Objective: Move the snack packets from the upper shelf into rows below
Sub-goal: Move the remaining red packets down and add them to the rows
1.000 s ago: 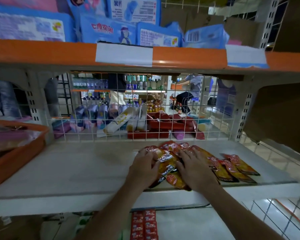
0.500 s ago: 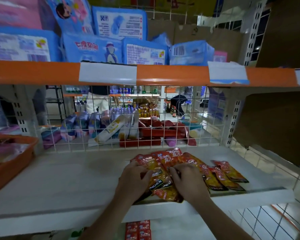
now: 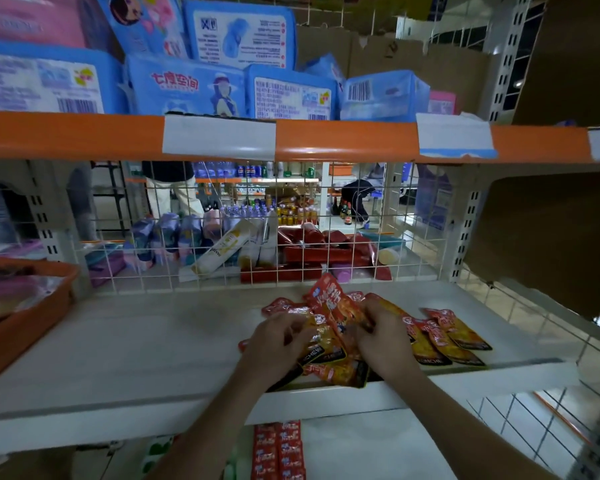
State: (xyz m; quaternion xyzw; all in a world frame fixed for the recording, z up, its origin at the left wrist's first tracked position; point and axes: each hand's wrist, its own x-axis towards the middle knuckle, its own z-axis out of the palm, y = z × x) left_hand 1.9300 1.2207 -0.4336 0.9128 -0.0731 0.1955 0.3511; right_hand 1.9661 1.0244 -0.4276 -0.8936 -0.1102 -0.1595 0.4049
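Observation:
Several red and orange snack packets (image 3: pixel 329 341) lie in a loose pile on the white shelf (image 3: pixel 136 348), right of its middle. My left hand (image 3: pixel 274 344) grips the pile's left side with curled fingers. My right hand (image 3: pixel 381 337) grips the pile's right side; one packet (image 3: pixel 333 299) stands tilted up between the two hands. More of the same packets (image 3: pixel 454 334) lie flat to the right of my right hand. On the shelf below, red packets (image 3: pixel 279 448) sit in two rows.
An orange basket (image 3: pixel 21 327) stands at the shelf's left end. A white wire grid (image 3: pixel 257 237) closes the back, with toothpaste boxes and red packs behind it. Blue and pink packs (image 3: pixel 187 84) fill the orange-edged shelf above. A brown panel (image 3: pixel 548 237) is at the right.
Both hands have curled tighter and gathered the packets together, and one packet has tipped upward between them. The camera has tilted up and moved closer.

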